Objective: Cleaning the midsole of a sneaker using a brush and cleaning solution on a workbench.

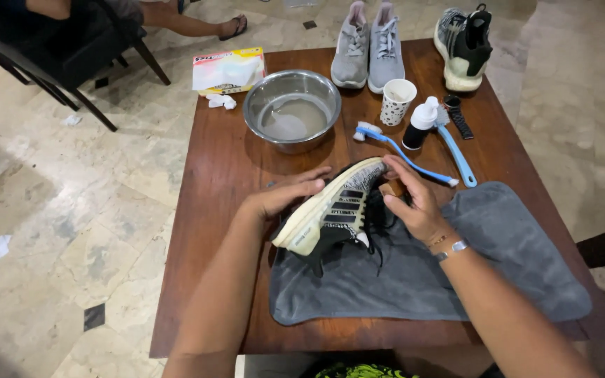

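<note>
Over the grey towel [456, 259] on the counter [211, 210], the left hand [281, 199] clasps the sneaker [330, 213] by its sole, tipping it on its side so the upper faces the right hand [414, 203], which closes on a small wooden brush [391, 187] pressed near the toe. Beyond the sneaker, within reach, stand a steel bowl [292, 108] of water, a blue brush [404, 154] and a bottle [419, 124].

Probably a home: marble floor [71, 231], wooden table [211, 210].
</note>
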